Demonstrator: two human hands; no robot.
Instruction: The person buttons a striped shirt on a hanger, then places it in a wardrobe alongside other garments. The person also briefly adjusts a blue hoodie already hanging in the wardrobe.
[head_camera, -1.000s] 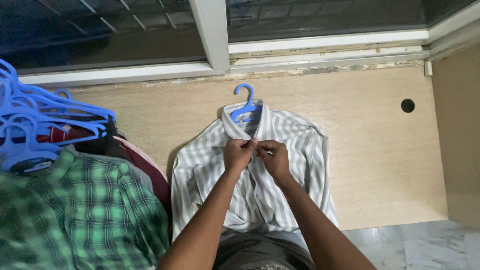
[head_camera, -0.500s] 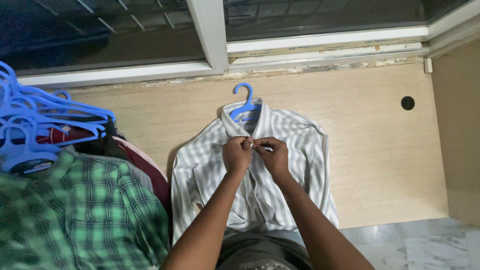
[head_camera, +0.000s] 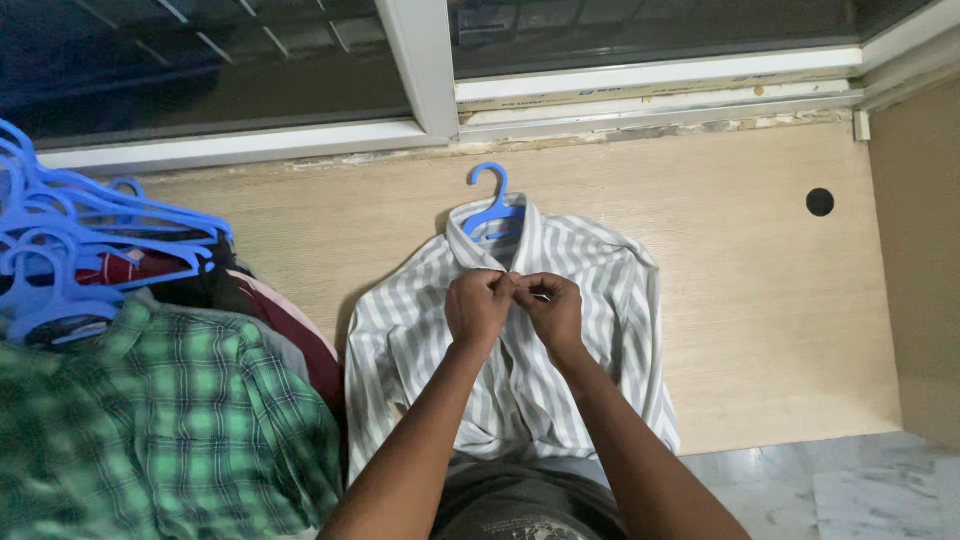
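Lying flat on the worktop (head_camera: 740, 330), a grey-and-white striped shirt (head_camera: 420, 330) on a blue hanger (head_camera: 490, 205) is pinched just below the collar by left hand (head_camera: 478, 306) and right hand (head_camera: 552, 310) fingers; green checked shirt (head_camera: 150, 430) at nine o'clock.

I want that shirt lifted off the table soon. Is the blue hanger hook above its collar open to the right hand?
Probably yes. The hanger hook lies bare on the wooden table, just beyond the collar, nothing over it. But the right hand and left hand both pinch the striped shirt front.
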